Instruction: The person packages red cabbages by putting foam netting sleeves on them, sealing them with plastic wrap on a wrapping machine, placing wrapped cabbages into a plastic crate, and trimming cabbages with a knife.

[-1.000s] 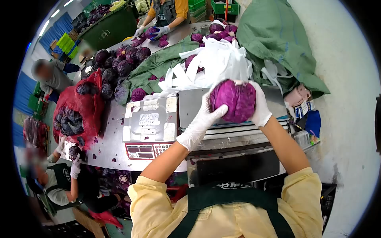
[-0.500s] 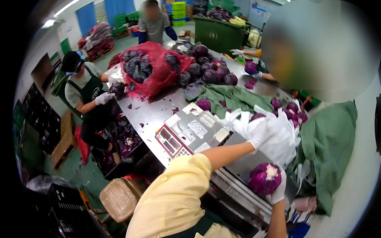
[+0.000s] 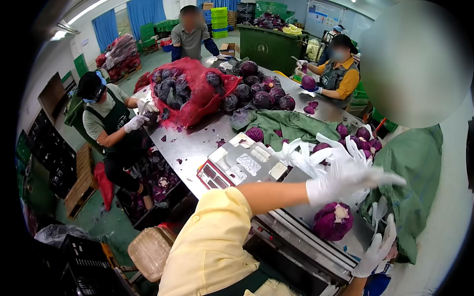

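My left hand (image 3: 345,182), in a white glove, reaches across to the right above the metal machine, its fingers stretched out beside the white plastic bags (image 3: 306,158). Nothing shows in its grasp. Below it a trimmed purple cabbage (image 3: 333,221) rests on the metal surface, pale stem end up, touched by neither hand. To the right of this cabbage is my right hand (image 3: 376,251), also gloved, with its fingers apart and empty. The scale (image 3: 242,163) stands left of the bags.
A red net bag (image 3: 197,93) of cabbages and a loose pile (image 3: 261,91) lie on the metal table (image 3: 185,148). Green cloth (image 3: 291,126) lies nearer. Co-workers stand left (image 3: 113,111), behind (image 3: 190,37) and right (image 3: 340,69). Green sacking (image 3: 410,177) hangs at the right.
My right hand has let go of the cabbage and moved down and right. My left hand has moved right from the bags, its fingers now extended. The view has shifted slightly.
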